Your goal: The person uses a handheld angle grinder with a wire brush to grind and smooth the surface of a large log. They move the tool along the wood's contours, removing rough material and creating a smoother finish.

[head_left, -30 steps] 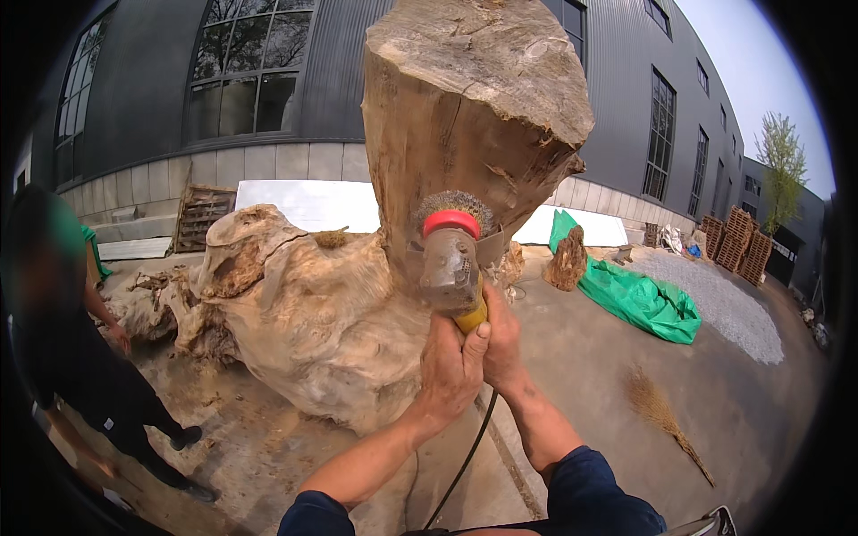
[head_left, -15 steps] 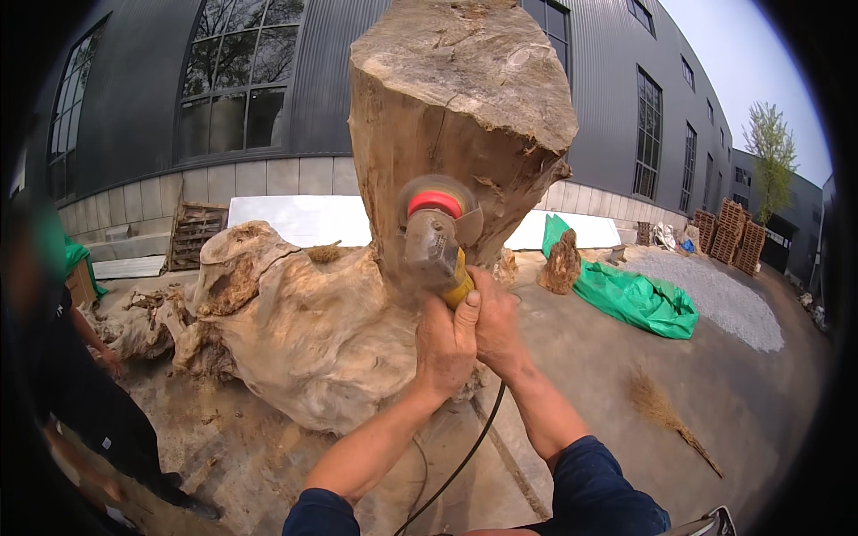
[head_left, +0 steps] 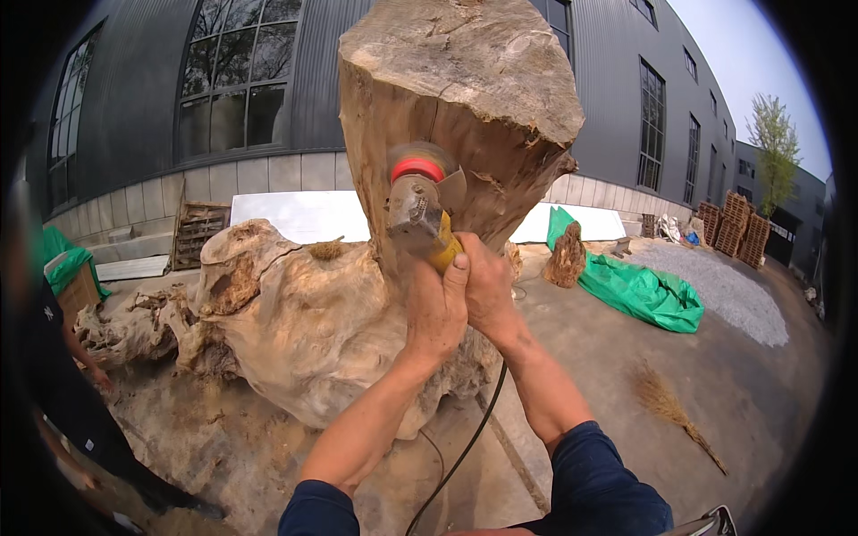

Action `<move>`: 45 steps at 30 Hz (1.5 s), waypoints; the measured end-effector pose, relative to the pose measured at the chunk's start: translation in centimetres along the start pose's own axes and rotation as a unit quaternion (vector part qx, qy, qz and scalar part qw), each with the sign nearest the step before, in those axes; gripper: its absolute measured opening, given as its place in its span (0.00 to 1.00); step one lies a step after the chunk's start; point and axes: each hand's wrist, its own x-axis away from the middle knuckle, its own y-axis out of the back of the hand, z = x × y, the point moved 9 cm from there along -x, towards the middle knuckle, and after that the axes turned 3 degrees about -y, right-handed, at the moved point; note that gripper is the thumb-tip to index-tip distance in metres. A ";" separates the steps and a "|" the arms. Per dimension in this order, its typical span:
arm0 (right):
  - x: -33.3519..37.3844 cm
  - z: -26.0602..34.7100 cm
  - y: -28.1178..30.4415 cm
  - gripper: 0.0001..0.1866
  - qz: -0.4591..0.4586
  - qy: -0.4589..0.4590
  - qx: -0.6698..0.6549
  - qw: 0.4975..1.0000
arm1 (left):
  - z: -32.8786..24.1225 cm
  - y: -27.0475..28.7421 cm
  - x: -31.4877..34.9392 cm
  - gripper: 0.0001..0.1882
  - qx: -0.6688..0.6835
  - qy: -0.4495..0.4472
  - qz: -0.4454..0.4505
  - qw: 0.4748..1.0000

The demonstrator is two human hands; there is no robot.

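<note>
Snug grip, both hands (head_left: 436, 308) (head_left: 488, 281) round grinder (head_left: 416, 213)

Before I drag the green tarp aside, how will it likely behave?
The tarp will probably flop and bunch rather than hold a shape, given its loose creases. It looks thin, so perhaps light for its spread. It might snag on the wood chunk, which stands right by it.

No readable lettering, small pale mark (head_left: 89, 444) on dark trousers (head_left: 100, 427), perhaps a label
</note>
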 end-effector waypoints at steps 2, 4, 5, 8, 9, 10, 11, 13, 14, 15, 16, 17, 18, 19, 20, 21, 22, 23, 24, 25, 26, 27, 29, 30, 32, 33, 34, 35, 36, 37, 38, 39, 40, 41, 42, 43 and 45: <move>1.2 -0.9 -0.9 0.15 0.018 -0.012 0.005 1.000 | 1.0 0.1 0.8 0.29 0.012 -0.009 -0.007 1.000; 2.1 -1.7 -1.9 0.15 0.038 -0.033 0.007 0.999 | 3.3 0.0 1.6 0.30 0.027 0.048 0.017 0.998; 2.1 -1.5 -2.0 0.15 0.037 -0.029 0.008 0.999 | 3.4 0.1 1.6 0.30 0.029 0.055 0.023 0.998; 1.4 -0.7 -1.5 0.14 0.024 -0.012 0.008 1.000 | 2.0 0.3 0.9 0.34 0.034 0.041 0.038 0.998; 0.4 -0.1 -1.1 0.14 0.015 -0.001 0.000 1.000 | 1.3 0.5 0.3 0.34 0.024 0.027 0.032 0.999; -0.8 0.7 -0.5 0.14 0.005 0.013 -0.006 1.000 | 0.4 0.8 -0.5 0.33 0.016 0.010 0.024 1.000; -1.5 1.0 -0.5 0.14 0.003 0.013 -0.027 1.000 | -0.1 1.2 -1.1 0.32 0.004 -0.003 0.017 1.000; -2.4 1.6 -0.6 0.13 -0.002 0.012 -0.064 0.998 | -0.8 1.7 -1.6 0.30 -0.020 -0.017 -0.010 1.000; -2.2 1.3 -0.8 0.13 0.000 -0.002 -0.066 0.998 | -1.0 1.9 -1.7 0.29 -0.030 -0.024 -0.023 0.999; -1.7 0.8 -1.3 0.13 0.003 -0.016 -0.067 0.998 | -0.5 2.0 -1.6 0.29 -0.055 -0.047 -0.039 0.997; -1.0 0.2 -2.0 0.12 0.005 -0.031 -0.076 0.997 | 0.6 2.1 -1.2 0.29 -0.073 -0.027 -0.031 0.996; -0.3 -0.2 -2.8 0.12 0.010 -0.041 -0.083 0.996 | 1.3 2.4 -0.6 0.29 -0.092 -0.009 -0.023 0.995; 0.7 -0.7 -3.6 0.13 0.014 -0.051 -0.091 0.994 | 2.0 2.7 0.0 0.29 -0.111 0.008 -0.015 0.994; 1.6 -1.2 -4.2 0.13 0.021 -0.059 -0.094 0.994 | 2.8 2.8 0.6 0.29 -0.114 0.020 -0.006 0.993; 2.3 -1.6 -4.6 0.13 0.022 -0.069 -0.093 0.993 | 3.6 3.0 1.1 0.29 -0.119 0.032 0.003 0.992; 3.0 -2.0 -4.9 0.14 0.024 -0.080 -0.092 0.992 | 4.0 3.1 1.4 0.29 -0.125 0.045 0.011 0.991; 3.1 -2.0 -5.1 0.15 0.024 -0.090 -0.091 0.991 | 3.6 3.2 1.3 0.29 -0.128 0.027 0.015 0.991; 2.9 -1.7 -4.8 0.15 0.011 -0.089 -0.093 0.992 | 3.2 3.3 1.1 0.29 -0.132 0.010 0.020 0.991; 2.4 -1.3 -4.5 0.15 -0.002 -0.087 -0.095 0.992 | 2.8 3.3 1.0 0.30 -0.136 -0.007 0.024 0.990; 1.7 -1.2 -3.5 0.16 -0.015 -0.083 -0.087 0.993 | 1.9 2.8 0.4 0.30 -0.102 -0.023 0.023 0.994; 1.1 -0.7 -3.0 0.16 -0.029 -0.059 -0.079 0.995 | 0.6 2.6 -0.2 0.30 -0.076 -0.034 0.021 0.996; 0.6 -0.3 -2.5 0.16 -0.042 -0.036 -0.070 0.996 | 0.0 2.3 -0.4 0.30 -0.049 -0.045 0.018 0.998; 0.6 -0.2 -1.7 0.16 -0.051 -0.021 -0.063 0.997 | 0.3 1.6 -0.1 0.32 -0.030 -0.031 0.021 0.999; 1.2 -0.6 -1.7 0.16 -0.045 -0.031 -0.065 0.996 | 0.6 1.3 0.1 0.33 -0.019 -0.023 0.022 0.999; 3.0 -1.9 -2.4 0.16 -0.011 -0.064 -0.062 0.996 | 2.8 0.7 1.7 0.32 -0.022 0.022 0.020 0.999; 4.4 -3.0 -3.7 0.17 0.015 -0.087 -0.061 0.994 | 4.2 0.9 2.7 0.32 -0.029 0.047 0.018 0.998; 5.7 -4.1 -4.7 0.17 0.041 -0.111 -0.057 0.991 | 5.6 1.0 3.6 0.32 -0.033 0.075 0.022 0.996; 6.5 -4.6 -5.1 0.16 0.046 -0.119 -0.059 0.990 | 6.7 1.1 4.2 0.32 -0.034 0.099 0.027 0.994; 7.2 -4.8 -5.5 0.16 0.050 -0.127 -0.060 0.989 | 7.4 1.1 4.7 0.32 -0.035 0.123 0.032 0.991; 7.3 -4.8 -5.8 0.16 0.056 -0.133 -0.063 0.988 | 7.6 1.2 4.8 0.32 -0.046 0.122 0.037 0.991; 7.2 -4.6 -5.6 0.15 0.045 -0.133 -0.069 0.988 | 7.6 1.4 4.8 0.32 -0.056 0.122 0.041 0.990; 6.8 -4.3 -5.2 0.15 0.034 -0.132 -0.075 0.988 | 7.5 1.5 4.8 0.31 -0.067 0.120 0.045 0.989; 6.6 -4.1 -5.0 0.14 0.027 -0.133 -0.079 0.988 | 6.9 1.5 4.6 0.31 -0.061 0.101 0.039 0.992; 5.9 -3.5 -4.5 0.14 0.018 -0.116 -0.083 0.990 | 5.6 1.4 3.9 0.31 -0.056 0.081 0.034 0.995; 4.8 -2.7 -3.9 0.14 0.010 -0.098 -0.088 0.991 | 4.5 1.4 3.1 0.31 -0.052 0.060 0.029 0.996; 3.7 -2.0 -3.2 0.13 -0.001 -0.080 -0.090 0.993 | 3.3 1.5 2.1 0.29 -0.047 0.025 0.017 0.998; 1.6 -0.7 -2.4 0.13 -0.019 -0.061 -0.106 0.992 | 1.1 1.9 0.7 0.26 -0.045 -0.045 -0.009 0.998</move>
